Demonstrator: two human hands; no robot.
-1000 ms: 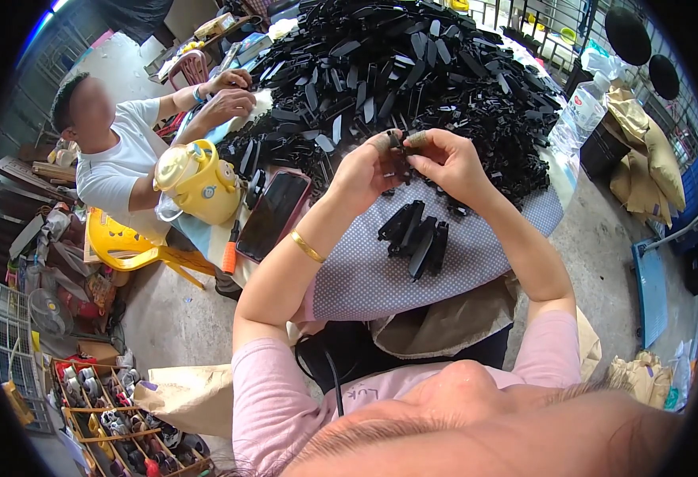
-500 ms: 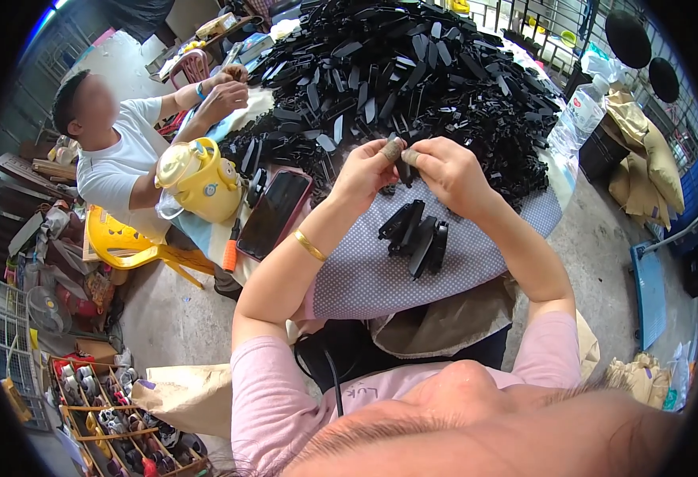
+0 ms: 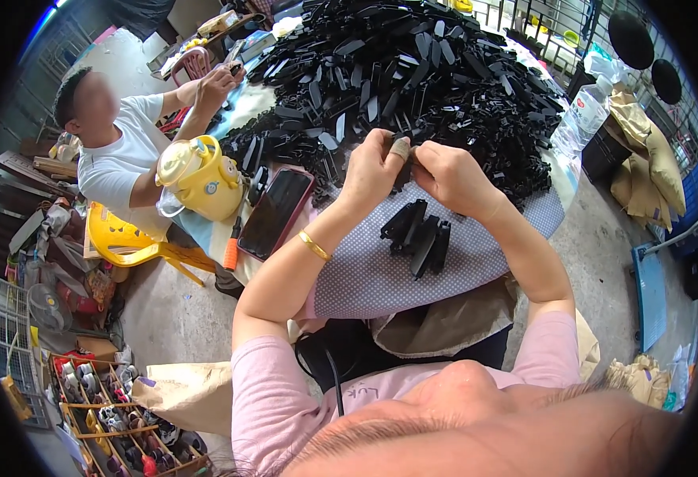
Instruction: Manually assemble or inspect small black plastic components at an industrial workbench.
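Note:
My left hand (image 3: 374, 171) and my right hand (image 3: 454, 178) meet at the near side of a big heap of black plastic pieces (image 3: 365, 75). Both are closed, fingertips pinching a small black plastic piece (image 3: 401, 176) between them; its shape is mostly hidden by my fingers. Tan wrapping covers my left thumb, and a gold bangle circles that wrist. Just below my hands, a small cluster of longer black plastic pieces (image 3: 416, 238) lies on the dotted cloth (image 3: 357, 278).
Left of my arm lie a dark phone (image 3: 276, 213) and an orange-handled tool (image 3: 230, 248), beside a yellow jug (image 3: 202, 181). A person in white (image 3: 118, 151) works at the table's left. A clear plastic bottle (image 3: 583, 111) stands at the right edge; a blue trolley (image 3: 649, 298) is beyond.
My fingers have shifted slightly around the small black piece, my right hand curling closer. The other person's hands have risen a little. The cluster on the cloth stays put.

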